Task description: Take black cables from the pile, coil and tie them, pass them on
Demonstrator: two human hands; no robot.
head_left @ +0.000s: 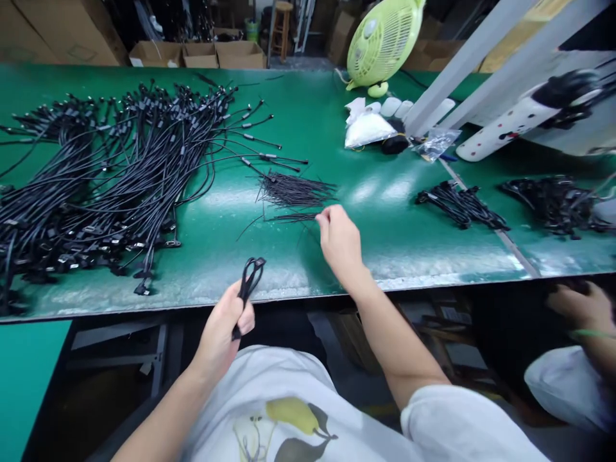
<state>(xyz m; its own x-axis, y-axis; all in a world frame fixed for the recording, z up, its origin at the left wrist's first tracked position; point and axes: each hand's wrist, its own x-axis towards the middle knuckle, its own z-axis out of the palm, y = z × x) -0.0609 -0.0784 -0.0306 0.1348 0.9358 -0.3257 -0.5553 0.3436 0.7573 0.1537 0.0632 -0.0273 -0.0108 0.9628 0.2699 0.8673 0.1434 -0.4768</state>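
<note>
My left hand (227,324) is closed round a folded black cable (251,277), whose looped end sticks up above the fist, just in front of the table's near edge. Over the table, my right hand (341,242) pinches thumb and finger together at the right end of a few thin black twist ties (296,217). Exactly how many it grips is hidden by the fingers. Just behind them lies a larger pile of the same black twist ties (298,190).
Many loose black cables (158,154) cover the table's left side. Bundled cables (462,204) lie to the right, with another heap (558,202) beyond. A green fan (382,45) and a white plastic bag (369,130) stand at the back. A co-worker's hand (584,305) shows at far right.
</note>
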